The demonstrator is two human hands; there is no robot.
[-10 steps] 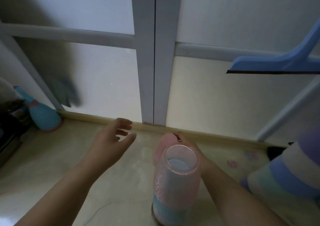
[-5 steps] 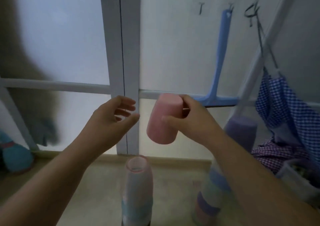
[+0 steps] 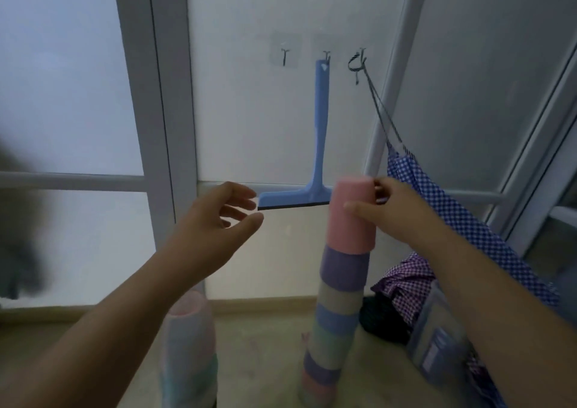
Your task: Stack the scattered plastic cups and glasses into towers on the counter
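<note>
My right hand (image 3: 385, 211) grips an upside-down pink cup (image 3: 349, 217) that sits as the top of a tall tower of pastel cups (image 3: 335, 311) on the counter (image 3: 265, 361). The tower shows purple, cream, blue and green bands down to a pink base. A shorter stack of translucent cups (image 3: 190, 351) stands to the left, partly hidden behind my left forearm. My left hand (image 3: 215, 223) hovers in the air left of the tower with relaxed, spread fingers and holds nothing.
A blue squeegee (image 3: 315, 158) hangs from a hook on the frosted window behind the tower. Blue checked cloth (image 3: 462, 220) hangs at the right above purple checked fabric (image 3: 406, 286) and a clear plastic container (image 3: 437, 345).
My right hand carried the pink cup from above the translucent stack over to the right and brought it down onto the tall tower. The view swung up and right.
</note>
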